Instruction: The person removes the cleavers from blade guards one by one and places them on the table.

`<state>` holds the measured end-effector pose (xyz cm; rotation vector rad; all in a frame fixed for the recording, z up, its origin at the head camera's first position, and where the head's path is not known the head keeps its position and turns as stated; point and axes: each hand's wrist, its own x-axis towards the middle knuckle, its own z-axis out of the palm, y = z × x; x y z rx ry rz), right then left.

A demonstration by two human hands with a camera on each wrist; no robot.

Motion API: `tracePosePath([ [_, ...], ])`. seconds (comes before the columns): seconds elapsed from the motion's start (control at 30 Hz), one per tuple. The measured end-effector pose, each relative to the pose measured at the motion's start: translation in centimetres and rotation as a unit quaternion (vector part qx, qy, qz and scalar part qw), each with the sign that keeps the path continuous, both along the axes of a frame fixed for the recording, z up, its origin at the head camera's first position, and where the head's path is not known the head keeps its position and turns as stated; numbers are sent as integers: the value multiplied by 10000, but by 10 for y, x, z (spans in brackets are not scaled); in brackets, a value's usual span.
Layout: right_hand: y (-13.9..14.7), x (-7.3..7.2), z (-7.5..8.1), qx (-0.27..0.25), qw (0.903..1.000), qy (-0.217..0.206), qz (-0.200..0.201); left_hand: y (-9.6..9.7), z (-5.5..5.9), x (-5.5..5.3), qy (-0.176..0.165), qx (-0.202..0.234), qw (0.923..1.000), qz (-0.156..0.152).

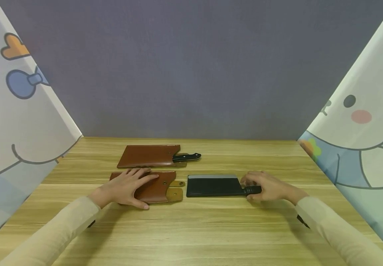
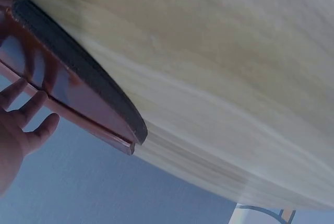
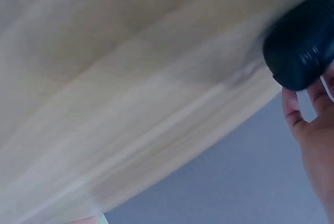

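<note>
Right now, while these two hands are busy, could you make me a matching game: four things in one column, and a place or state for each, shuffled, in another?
Things:
1. Cleaver
2. Knife
3. Left hand
4. Right hand

Places and states:
A. Resting on the near sheath
B. Black and grey, between the two hands
C. Holding the cleaver
D. Sticking out of the far sheath

Pairs: 1-B, 2-D, 3-A, 4-C

The head view looks forward and down over the table (image 1: 195, 232); both wrist views, close and tilted, share its grey backdrop (image 1: 195, 74).
</note>
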<state>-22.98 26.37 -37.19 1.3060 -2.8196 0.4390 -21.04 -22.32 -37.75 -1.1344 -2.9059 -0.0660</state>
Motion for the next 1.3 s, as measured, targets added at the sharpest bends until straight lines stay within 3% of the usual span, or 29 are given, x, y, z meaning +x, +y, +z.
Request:
tracePosePath([
  [0.13, -1, -4, 5, -4, 10000, 34, 32, -2, 6, -1, -67, -39, 10000, 42],
  [0.4, -11, -13, 15, -94, 9999, 34, 77, -5, 13, -8, 366, 142, 9992, -20],
  [0.67, -29, -19, 19, 72, 9998, 162, -74, -10, 18, -17, 237, 144, 9994, 184],
  [0.87, -46, -24, 21, 154, 9998, 158, -20, -11, 17, -22, 270, 351, 9987, 235],
  [1.07, -64, -34, 21, 390, 9991, 59, -176, -10, 14, -31, 189, 317, 9980, 523],
  [1.3, -88, -47, 22, 359, 9993, 10, 110, -8, 10, -42, 398, 265, 9965, 687],
])
